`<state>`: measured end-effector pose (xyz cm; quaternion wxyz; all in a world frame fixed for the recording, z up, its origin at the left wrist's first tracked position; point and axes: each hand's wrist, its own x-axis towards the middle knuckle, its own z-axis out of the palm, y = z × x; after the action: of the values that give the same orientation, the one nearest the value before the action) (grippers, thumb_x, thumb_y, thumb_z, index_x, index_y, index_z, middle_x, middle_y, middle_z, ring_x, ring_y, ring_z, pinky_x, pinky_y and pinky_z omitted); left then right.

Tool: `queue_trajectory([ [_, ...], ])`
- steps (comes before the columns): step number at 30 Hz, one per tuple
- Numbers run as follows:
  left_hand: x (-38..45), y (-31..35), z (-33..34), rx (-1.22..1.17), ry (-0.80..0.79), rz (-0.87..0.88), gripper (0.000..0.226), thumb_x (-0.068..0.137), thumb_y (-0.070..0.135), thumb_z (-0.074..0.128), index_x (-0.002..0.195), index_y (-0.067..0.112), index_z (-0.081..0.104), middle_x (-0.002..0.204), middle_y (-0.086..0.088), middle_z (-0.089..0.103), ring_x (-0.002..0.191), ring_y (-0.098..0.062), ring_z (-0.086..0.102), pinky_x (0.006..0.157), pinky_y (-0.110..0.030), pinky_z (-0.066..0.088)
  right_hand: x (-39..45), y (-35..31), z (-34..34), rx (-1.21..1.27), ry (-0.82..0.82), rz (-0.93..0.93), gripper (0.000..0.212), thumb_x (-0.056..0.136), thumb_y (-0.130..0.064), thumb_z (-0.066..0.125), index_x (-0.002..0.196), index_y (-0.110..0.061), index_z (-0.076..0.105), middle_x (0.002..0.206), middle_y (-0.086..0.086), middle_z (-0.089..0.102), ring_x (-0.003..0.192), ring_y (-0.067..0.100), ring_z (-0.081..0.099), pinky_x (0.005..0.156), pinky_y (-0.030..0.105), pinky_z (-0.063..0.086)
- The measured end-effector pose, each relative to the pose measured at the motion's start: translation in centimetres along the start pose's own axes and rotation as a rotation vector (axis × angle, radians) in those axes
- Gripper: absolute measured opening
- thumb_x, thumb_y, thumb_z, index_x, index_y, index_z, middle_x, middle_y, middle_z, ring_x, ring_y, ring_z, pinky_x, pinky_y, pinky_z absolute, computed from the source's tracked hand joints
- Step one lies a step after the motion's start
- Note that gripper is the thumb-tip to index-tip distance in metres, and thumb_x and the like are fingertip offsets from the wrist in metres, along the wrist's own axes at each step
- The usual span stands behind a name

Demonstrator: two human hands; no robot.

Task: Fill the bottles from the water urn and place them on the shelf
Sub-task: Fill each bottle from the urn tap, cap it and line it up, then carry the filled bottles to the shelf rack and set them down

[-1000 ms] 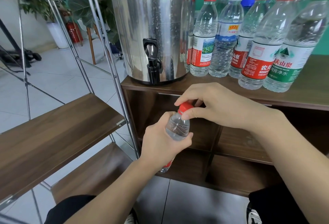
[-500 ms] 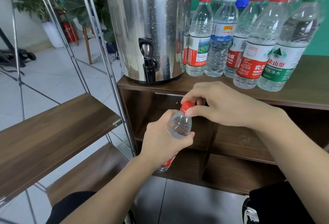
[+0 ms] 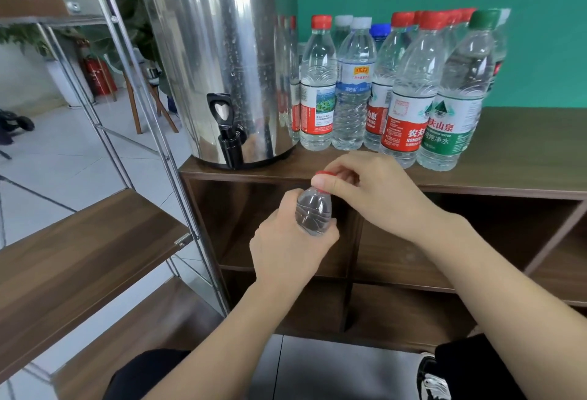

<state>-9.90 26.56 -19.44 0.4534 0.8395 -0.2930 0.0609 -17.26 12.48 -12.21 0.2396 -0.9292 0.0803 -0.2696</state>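
1. Bottle (image 3: 313, 215) of clear plastic sits tilted at the middle of the view, in front of the counter (image 3: 524, 158) edge, its body wrapped by the left hand (image 3: 290, 248).
2. Right hand (image 3: 365, 190) pinches the red cap (image 3: 324, 174) on the bottle's neck between thumb and curled fingers.
3. Water urn (image 3: 222, 50), steel with a black tap (image 3: 227, 133), stands on the counter at 11 o'clock from the bottle.
4. Row of capped bottles (image 3: 403, 88) stands on the counter at 1 o'clock, just beside the urn.
5. Shelf (image 3: 79, 253) of wood on a metal frame lies at 9 o'clock, beside the counter.
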Motion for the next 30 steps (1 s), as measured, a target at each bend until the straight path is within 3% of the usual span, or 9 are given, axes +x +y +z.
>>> queue_trajectory([
  [5, 0.6, 0.7, 1.1, -0.172, -0.018, -0.075, 0.053, 0.079, 0.051, 0.082, 0.123, 0.04, 0.055, 0.088, 0.028, 0.059, 0.091, -0.005, 0.066, 0.087, -0.025, 0.051, -1.2, 3.2, -2.4, 0.041, 0.213, 0.076, 0.032, 0.091, -0.052, 0.065, 0.101, -0.023, 0.072, 0.089, -0.013, 0.067, 0.086, 0.001, 0.06, 0.073, 0.008, 0.042],
  [9, 1.0, 1.5, 1.5, -0.237, 0.005, -0.089, 0.05, 0.079, 0.05, 0.084, 0.119, 0.039, 0.056, 0.089, 0.027, 0.062, 0.084, 0.0, 0.064, 0.085, -0.022, 0.05, -2.0, 7.1, -4.1, -0.089, 0.492, 0.171, 0.029, 0.095, -0.042, 0.068, 0.108, -0.017, 0.069, 0.095, -0.005, 0.064, 0.092, 0.013, 0.058, 0.08, 0.02, 0.042],
  [12, 1.3, 2.4, 1.8, -0.284, 0.02, -0.087, 0.044, 0.078, 0.049, 0.084, 0.108, 0.045, 0.052, 0.087, 0.028, 0.063, 0.08, 0.009, 0.061, 0.076, -0.015, 0.045, -2.4, 9.0, -5.2, -0.136, 0.599, 0.25, 0.037, 0.092, -0.037, 0.072, 0.119, -0.013, 0.062, 0.107, 0.0, 0.056, 0.102, 0.018, 0.053, 0.086, 0.021, 0.036],
  [16, 1.5, 3.4, 2.5, -0.306, 0.02, -0.084, 0.048, 0.077, 0.049, 0.085, 0.112, 0.045, 0.052, 0.091, 0.028, 0.063, 0.085, 0.007, 0.062, 0.083, -0.02, 0.049, -2.5, 10.8, -5.6, -0.124, 0.658, 0.343, 0.056, 0.087, -0.036, 0.078, 0.129, -0.011, 0.05, 0.124, 0.005, 0.049, 0.112, 0.018, 0.05, 0.09, 0.029, 0.045],
  [19, 1.6, 3.9, 3.2, -0.307, 0.037, -0.065, 0.048, 0.076, 0.05, 0.085, 0.113, 0.042, 0.055, 0.091, 0.028, 0.064, 0.084, 0.008, 0.062, 0.076, -0.011, 0.044, -1.9, 11.6, -6.0, -0.041, 0.683, 0.371, 0.068, 0.083, -0.032, 0.083, 0.134, -0.009, 0.044, 0.13, 0.007, 0.048, 0.104, 0.008, 0.048, 0.088, 0.011, 0.042],
  [22, 1.8, 4.2, 3.8, -0.304, 0.036, -0.06, 0.052, 0.077, 0.05, 0.085, 0.12, 0.037, 0.057, 0.094, 0.028, 0.063, 0.085, 0.006, 0.063, 0.074, -0.005, 0.04, -1.1, 12.3, -6.4, 0.109, 0.643, 0.411, 0.078, 0.081, -0.035, 0.085, 0.141, -0.015, 0.039, 0.131, -0.005, 0.054, 0.111, 0.007, 0.054, 0.088, 0.013, 0.044],
  [24, 1.9, 4.2, 4.1, -0.299, 0.034, -0.059, 0.055, 0.078, 0.049, 0.085, 0.123, 0.035, 0.058, 0.095, 0.029, 0.061, 0.085, 0.006, 0.063, 0.075, -0.005, 0.041, -0.7, 12.5, -6.4, 0.161, 0.606, 0.426, 0.079, 0.082, -0.034, 0.084, 0.145, -0.017, 0.039, 0.124, -0.013, 0.054, 0.111, 0.003, 0.054, 0.081, 0.005, 0.041],
  [27, 2.0, 4.1, 4.5, -0.284, 0.037, -0.046, 0.056, 0.079, 0.048, 0.085, 0.126, 0.03, 0.059, 0.099, 0.023, 0.063, 0.085, 0.004, 0.063, 0.075, -0.006, 0.042, -0.6, 12.8, -6.6, 0.195, 0.604, 0.433, 0.077, 0.082, -0.033, 0.085, 0.144, -0.018, 0.043, 0.119, -0.013, 0.057, 0.105, 0.002, 0.057, 0.072, -0.004, 0.039],
  [30, 2.0, 4.1, 4.6, -0.267, 0.034, -0.043, 0.056, 0.08, 0.048, 0.085, 0.127, 0.029, 0.059, 0.103, 0.02, 0.064, 0.084, 0.004, 0.062, 0.075, -0.005, 0.041, -1.0, 12.6, -6.8, 0.245, 0.603, 0.426, 0.073, 0.08, -0.031, 0.085, 0.141, -0.021, 0.046, 0.115, -0.015, 0.06, 0.095, -0.014, 0.058, 0.07, -0.006, 0.04],
])
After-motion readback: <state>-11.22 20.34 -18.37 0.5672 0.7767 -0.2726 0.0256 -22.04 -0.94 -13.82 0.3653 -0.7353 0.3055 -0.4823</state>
